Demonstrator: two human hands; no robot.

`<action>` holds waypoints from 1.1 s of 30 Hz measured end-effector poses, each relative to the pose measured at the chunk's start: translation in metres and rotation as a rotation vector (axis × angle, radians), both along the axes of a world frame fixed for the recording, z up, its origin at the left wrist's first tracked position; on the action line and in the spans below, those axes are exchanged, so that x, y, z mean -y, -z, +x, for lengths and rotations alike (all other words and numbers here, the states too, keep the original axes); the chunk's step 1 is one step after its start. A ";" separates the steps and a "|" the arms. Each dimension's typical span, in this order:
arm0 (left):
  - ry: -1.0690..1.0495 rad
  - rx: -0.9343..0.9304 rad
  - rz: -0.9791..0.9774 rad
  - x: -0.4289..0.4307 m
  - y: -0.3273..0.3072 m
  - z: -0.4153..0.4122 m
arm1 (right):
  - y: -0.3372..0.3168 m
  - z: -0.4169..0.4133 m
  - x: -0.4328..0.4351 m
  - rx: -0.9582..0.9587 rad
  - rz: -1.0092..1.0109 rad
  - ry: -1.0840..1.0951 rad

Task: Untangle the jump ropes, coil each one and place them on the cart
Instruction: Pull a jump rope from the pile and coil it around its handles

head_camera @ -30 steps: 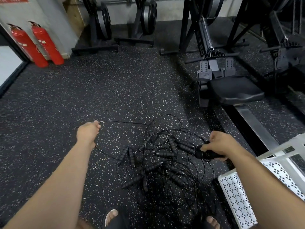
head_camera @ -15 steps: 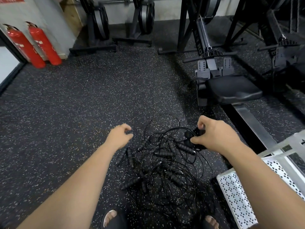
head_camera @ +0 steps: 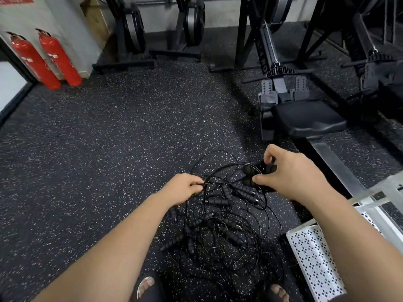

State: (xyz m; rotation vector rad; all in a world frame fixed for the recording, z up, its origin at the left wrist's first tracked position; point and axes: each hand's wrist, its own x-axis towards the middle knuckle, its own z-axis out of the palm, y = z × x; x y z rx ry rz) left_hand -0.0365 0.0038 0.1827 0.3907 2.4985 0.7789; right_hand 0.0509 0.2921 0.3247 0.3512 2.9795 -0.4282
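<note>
Left hand (head_camera: 182,188) pinching one strand of tangled jump ropes (head_camera: 218,227) on floor (head_camera: 109,149), right hand (head_camera: 294,175) at 1 o'clock, fingers (head_camera: 265,178) curled around black handles (head_camera: 250,171), white perforated cart (head_camera: 316,262) at 4 o'clock.

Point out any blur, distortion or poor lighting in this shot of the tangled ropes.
Head view: wide-angle bending leans the fire extinguishers outward and the edges look smeared, the centre sharper; head view again: dim, even light, so the black jump ropes nearly merge with the speckled floor, while the white cart is the brightest patch, without glare.
</note>
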 end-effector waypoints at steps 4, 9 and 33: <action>-0.034 -0.015 0.085 0.008 -0.013 -0.006 | -0.001 -0.002 -0.010 0.051 -0.030 0.041; -0.134 -0.082 0.078 0.032 -0.031 -0.019 | 0.007 -0.005 -0.021 0.150 -0.041 0.089; -1.115 0.158 -0.006 0.172 0.057 -0.039 | -0.003 -0.001 -0.060 0.086 -0.097 0.332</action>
